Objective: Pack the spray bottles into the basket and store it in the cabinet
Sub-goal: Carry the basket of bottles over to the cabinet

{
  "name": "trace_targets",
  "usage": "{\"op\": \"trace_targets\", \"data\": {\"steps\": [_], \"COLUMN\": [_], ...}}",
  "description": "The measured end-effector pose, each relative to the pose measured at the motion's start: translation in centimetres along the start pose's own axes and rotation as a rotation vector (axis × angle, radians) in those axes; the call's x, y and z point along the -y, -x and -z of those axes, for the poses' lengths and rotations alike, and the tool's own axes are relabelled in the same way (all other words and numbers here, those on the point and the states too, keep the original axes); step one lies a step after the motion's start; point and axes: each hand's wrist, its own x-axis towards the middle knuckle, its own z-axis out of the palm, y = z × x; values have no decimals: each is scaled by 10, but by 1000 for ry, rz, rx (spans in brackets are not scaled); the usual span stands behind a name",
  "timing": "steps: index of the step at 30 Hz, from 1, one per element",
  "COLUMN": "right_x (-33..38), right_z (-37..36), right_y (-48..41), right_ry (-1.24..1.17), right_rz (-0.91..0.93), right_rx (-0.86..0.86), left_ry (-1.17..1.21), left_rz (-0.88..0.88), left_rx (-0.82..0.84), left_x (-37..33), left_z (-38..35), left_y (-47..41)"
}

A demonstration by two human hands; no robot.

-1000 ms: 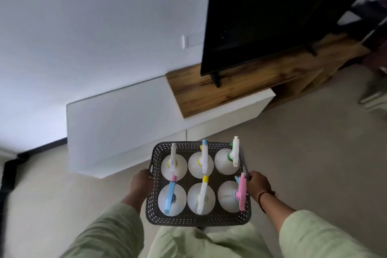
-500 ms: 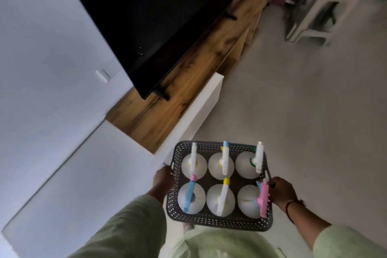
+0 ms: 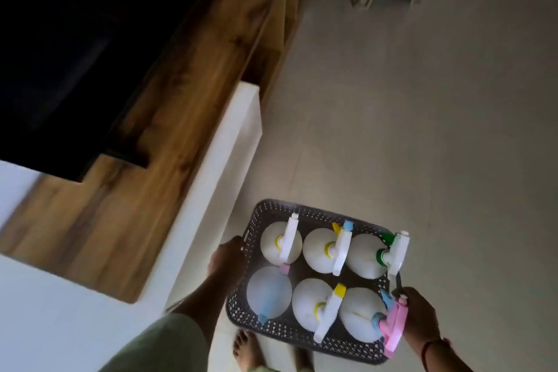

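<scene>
The dark grey perforated plastic basket (image 3: pixel 287 332) is best kept level and carried slowly. The left hand (image 3: pixel 228 260) grips its left rim and the right hand (image 3: pixel 419 315) its right rim, fingers curled round the edges. Between the fingers stand six white round spray bottles (image 3: pixel 320 246) with coloured triggers, upright, just right of the white wood-topped low cabinet (image 3: pixel 223 166)

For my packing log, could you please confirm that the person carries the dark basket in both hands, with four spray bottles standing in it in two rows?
Not quite: the count is wrong. The head view shows six spray bottles, not four, standing in two rows of three in the dark basket, which the left hand and right hand hold by its sides.
</scene>
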Motion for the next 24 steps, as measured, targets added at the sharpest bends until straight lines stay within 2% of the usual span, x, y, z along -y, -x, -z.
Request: {"op": "trace_targets", "data": {"steps": [5,13,24], "right_x": [-28,-50,-52], "right_z": [-69,-183,-255], "right_y": [-83,-217,-290], "right_ry": [-191,-118,-147], "right_rz": [-96,8,12], "right_rx": [-35,-92,-90], "left_ry": [-126,-172,-236], "left_rz": [-117,-132,-112], "left_rx": [-21,-26,-49], "left_x": [12,56,90], "left_z": [-68,-166,-225], "left_y": [-84,-197,-265]}}
